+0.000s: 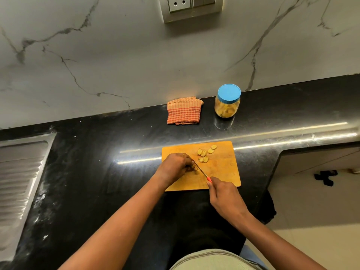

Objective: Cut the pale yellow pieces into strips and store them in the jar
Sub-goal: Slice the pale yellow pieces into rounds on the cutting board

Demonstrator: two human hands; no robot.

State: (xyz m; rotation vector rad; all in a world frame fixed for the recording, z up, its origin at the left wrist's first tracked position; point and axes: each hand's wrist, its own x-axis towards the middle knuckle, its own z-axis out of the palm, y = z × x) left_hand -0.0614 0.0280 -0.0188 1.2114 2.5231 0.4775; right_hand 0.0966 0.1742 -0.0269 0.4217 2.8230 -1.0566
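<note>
1. Desk (93, 152): polished black stone, glossy.
2. Board (224, 172) under left grip (175, 165): matt, scored wood.
3. Knife (200, 169) in right grip (224, 193): bright metal blade.
4. Jar (227, 109) beyond right grip: clear plastic, smooth blue lid.
5. Cloth (184, 114) beyond left grip: woven, matt.

Viewed from the head down, a person's two forearms (120, 227) reach bare from the bottom of the frame to the wrists. A thin gold-coloured ring (183, 154) sits on one finger of the left hand (174, 166), while the right hand (224, 193) is bare. A pale sage-green garment (212, 260) with a faint curved seam covers the body at bottom centre
</note>
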